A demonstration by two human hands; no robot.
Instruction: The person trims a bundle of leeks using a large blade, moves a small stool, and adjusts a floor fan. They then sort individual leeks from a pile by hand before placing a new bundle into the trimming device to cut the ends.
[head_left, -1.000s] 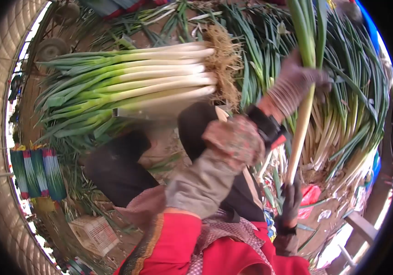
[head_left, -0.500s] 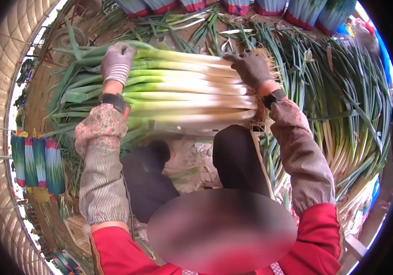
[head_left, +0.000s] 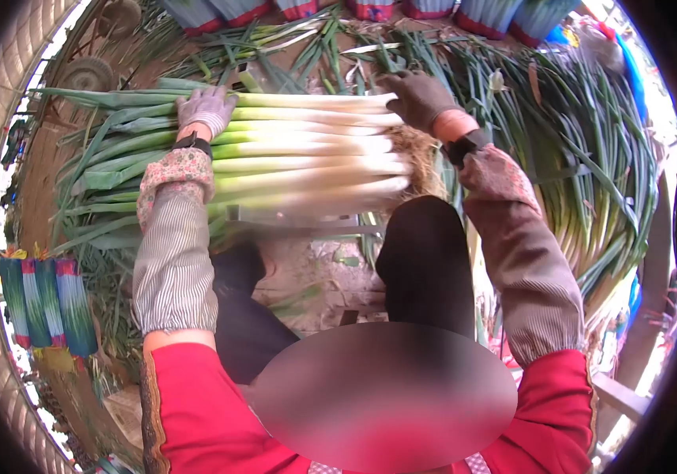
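Note:
A flat stack of long leeks [head_left: 307, 162] lies across a metal frame [head_left: 299, 227] in front of my knees, white stems and roots to the right, green leaves to the left. My left hand [head_left: 206, 110], in a grey glove, curls over the green part of the top leek at the far side of the stack. My right hand [head_left: 417, 99], in a dark glove, grips the same top leek at its white root end. Both arms wear patterned sleeve covers.
A big loose pile of leeks [head_left: 591, 166] lies to the right. Tied bundles with red bands [head_left: 370, 8] stand along the far edge, and more bundles [head_left: 38, 304] lie at the left. A small wheel [head_left: 86, 75] sits at the far left. My knees [head_left: 425, 261] are close under the frame.
A second ago my hands held one leek upright at the right. That leek now lies on top of the stack, with both hands on it, and my view has shifted slightly.

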